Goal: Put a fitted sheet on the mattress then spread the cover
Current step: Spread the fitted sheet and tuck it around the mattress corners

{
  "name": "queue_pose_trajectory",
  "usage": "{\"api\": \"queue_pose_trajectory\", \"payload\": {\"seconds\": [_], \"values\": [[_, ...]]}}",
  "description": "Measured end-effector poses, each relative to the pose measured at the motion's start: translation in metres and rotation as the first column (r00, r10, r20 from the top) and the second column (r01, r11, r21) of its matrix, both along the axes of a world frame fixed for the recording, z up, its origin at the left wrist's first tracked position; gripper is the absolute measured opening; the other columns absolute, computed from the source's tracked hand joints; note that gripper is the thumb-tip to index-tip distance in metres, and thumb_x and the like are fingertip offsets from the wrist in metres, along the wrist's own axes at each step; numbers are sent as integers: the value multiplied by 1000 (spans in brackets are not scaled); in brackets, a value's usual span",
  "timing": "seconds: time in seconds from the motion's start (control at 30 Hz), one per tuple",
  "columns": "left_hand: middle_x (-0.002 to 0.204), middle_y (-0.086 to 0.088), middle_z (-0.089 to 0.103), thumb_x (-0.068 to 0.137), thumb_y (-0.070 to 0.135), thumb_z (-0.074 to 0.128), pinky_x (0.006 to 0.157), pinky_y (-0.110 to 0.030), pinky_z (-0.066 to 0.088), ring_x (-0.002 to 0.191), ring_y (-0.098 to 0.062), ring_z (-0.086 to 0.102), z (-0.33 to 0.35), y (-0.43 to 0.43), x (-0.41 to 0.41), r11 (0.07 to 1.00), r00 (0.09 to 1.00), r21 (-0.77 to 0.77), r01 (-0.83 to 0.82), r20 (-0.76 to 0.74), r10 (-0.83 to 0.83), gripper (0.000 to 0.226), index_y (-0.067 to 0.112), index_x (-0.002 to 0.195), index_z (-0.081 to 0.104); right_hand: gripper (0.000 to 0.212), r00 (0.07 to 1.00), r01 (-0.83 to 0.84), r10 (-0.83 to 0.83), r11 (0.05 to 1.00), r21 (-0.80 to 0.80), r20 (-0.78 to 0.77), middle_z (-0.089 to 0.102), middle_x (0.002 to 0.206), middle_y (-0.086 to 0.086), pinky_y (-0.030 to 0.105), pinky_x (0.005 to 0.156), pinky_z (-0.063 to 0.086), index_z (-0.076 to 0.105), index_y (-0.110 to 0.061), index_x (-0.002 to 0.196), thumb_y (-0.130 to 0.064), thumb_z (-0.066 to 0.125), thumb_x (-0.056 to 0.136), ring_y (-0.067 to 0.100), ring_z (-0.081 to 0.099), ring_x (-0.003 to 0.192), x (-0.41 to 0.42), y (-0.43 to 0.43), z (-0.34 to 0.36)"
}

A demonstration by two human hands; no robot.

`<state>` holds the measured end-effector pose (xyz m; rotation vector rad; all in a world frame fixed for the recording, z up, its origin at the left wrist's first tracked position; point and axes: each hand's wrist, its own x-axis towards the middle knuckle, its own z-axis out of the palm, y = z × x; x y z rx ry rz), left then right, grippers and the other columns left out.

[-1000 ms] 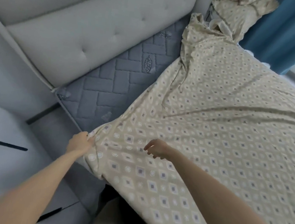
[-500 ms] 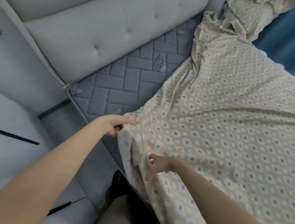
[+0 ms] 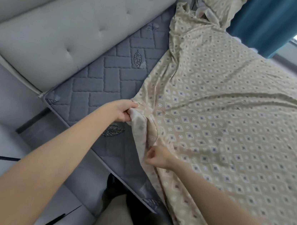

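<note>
- One view only, the head camera: the fitted sheet (image 3: 217, 121), beige with a diamond print, lies loose over the mattress (image 3: 98, 91) from about 12 o'clock round to 5 o'clock of the frame, creased in long ridges.
- Bare grey quilted mattress shows as a wedge toward 9 and 10 o'clock, its near corner uncovered. The padded headboard (image 3: 59, 36) runs beyond it at 10 to 11 o'clock.
- Left hand (image 3: 123, 112) grips a bunched corner of the sheet at mid-frame, fingers curled tight round the cloth, whose pale underside is turned out.
- Right hand (image 3: 159, 156), at 5 o'clock from the left, pinches the same fold lower along the hem, a narrow grip with thumb against curled fingers.
- Handling, as I judge it: light, soft, limp cloth that slides on the quilting and wrinkles. A fitted hem will likely pull back, so the corner pocket is the place to hold, stretched toward the bare corner at 9 o'clock of the left hand.
- Containers: none shows. A crumpled bundle of matching fabric (image 3: 224, 4) sits at 12 o'clock, beside the blue curtain (image 3: 267, 24) at 1 o'clock.
</note>
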<state>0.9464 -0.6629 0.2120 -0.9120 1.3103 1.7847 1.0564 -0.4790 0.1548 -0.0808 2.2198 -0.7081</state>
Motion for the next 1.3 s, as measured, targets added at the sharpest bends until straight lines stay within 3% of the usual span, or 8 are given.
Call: {"api": "queue_pose_trajectory", "payload": {"seconds": [0.1, 0.23, 0.4, 0.6, 0.77, 0.9, 1.03, 1.3], "values": [[91, -8, 59, 100, 9, 44, 57, -25, 56, 78, -14, 59, 2, 4, -7, 999, 999, 35, 39, 23, -40, 14, 2, 96, 55, 64, 945, 286, -286, 958, -22, -161, 60, 115, 7, 29, 81, 44, 50, -5, 121, -39, 76, 73, 23, 57, 108, 5, -1, -9], [91, -9, 57, 101, 8, 40, 60, -22, 55, 79, -14, 58, 6, 9, -12, 997, 999, 71, 29, 26, -31, 17, 0, 94, 54, 124, 935, 349, -349, 937, 7, 67, 28, 151, 13, 39, 115, 27, 16, -2, 149, -59, 81, 60, 28, 22, 142, -2, -8, -10], [93, -9, 56, 100, 6, 41, 58, -27, 56, 80, -14, 57, 9, 8, -14, 999, 1000, 42, 22, 17, -23, 14, -1, 100, 53, 49, 935, 351, -351, 936, 16, 44, 56, 131, 15, 34, 100, 43, 49, -3, 133, -29, 55, 92, 30, 51, 123, -14, -6, -10], [91, -9, 58, 96, 3, 51, 64, -29, 52, 73, -16, 55, -16, -15, -3, 949, 990, -310, 63, -100, -99, 3, 5, 96, 54, 30, 855, 375, -308, 923, -85, 418, 53, 99, 10, 35, 65, 52, 39, -12, 128, -16, 37, 99, 24, 55, 82, -14, -11, 2], [118, -15, 59, 92, 15, 59, 83, -42, 54, 103, -28, 59, -50, -62, 22, 879, 990, -474, 51, -90, -106, 37, 3, 126, 49, 40, 607, 508, -252, 853, -124, 753, 59, 97, 1, 30, 82, 46, 46, -10, 132, -34, 48, 100, 13, 56, 87, 5, -45, -16], [99, -8, 54, 94, 19, 56, 65, -28, 40, 92, -21, 50, -78, -101, 49, 755, 974, -652, 76, -114, -196, 26, 2, 113, 48, 52, 573, 433, -172, 894, -117, 801, 59, 124, 5, 28, 94, 45, 48, -12, 132, -42, 60, 91, 19, 55, 115, 26, -79, -44], [80, -2, 46, 94, 22, 56, 65, -30, 32, 86, -20, 45, -103, -130, 76, 666, 959, -733, 138, -70, -275, 21, 12, 83, 41, 39, 509, 344, -115, 936, -80, 853, 59, 106, -3, 24, 86, 45, 55, -19, 110, -47, 67, 85, 15, 54, 107, 49, -108, -67], [107, -14, 58, 93, 21, 51, 71, -32, 33, 99, -31, 54, -140, -197, 116, 536, 984, -836, 118, 27, -174, 17, 6, 100, 47, 84, 574, 99, 13, 991, -86, 819, 51, 133, 2, 37, 106, 42, 46, -13, 135, -43, 76, 63, 21, 50, 121, 62, -165, -109]]}}
